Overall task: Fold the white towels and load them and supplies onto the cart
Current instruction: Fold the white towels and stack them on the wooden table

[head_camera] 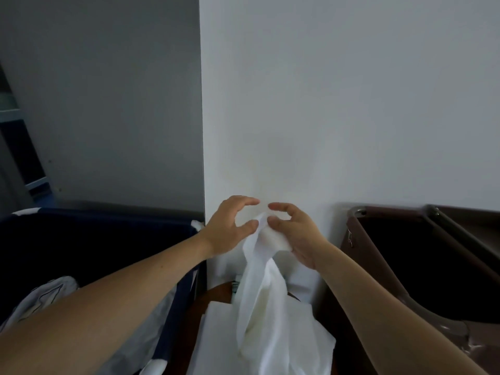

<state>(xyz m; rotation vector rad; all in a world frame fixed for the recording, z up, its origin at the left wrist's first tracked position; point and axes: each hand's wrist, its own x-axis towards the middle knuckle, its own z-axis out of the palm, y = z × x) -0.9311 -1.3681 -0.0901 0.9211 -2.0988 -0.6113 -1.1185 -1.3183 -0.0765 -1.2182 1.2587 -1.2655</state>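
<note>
So, right hand (295,234) pinches the white towel (259,293) by its top mid-frame; left hand (230,226) curves open, thumb touching it.

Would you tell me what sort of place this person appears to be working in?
Probably a hotel housekeeping or laundry area: a navy linen bin holding crumpled cloth, a brown cart bin, and a white towel gripped by the right hand.

the white towel (259,307) runs off the bottom edge. the right hand (295,234) hides part of its top. hard to tell if the left hand (230,228) holds it too.
</note>
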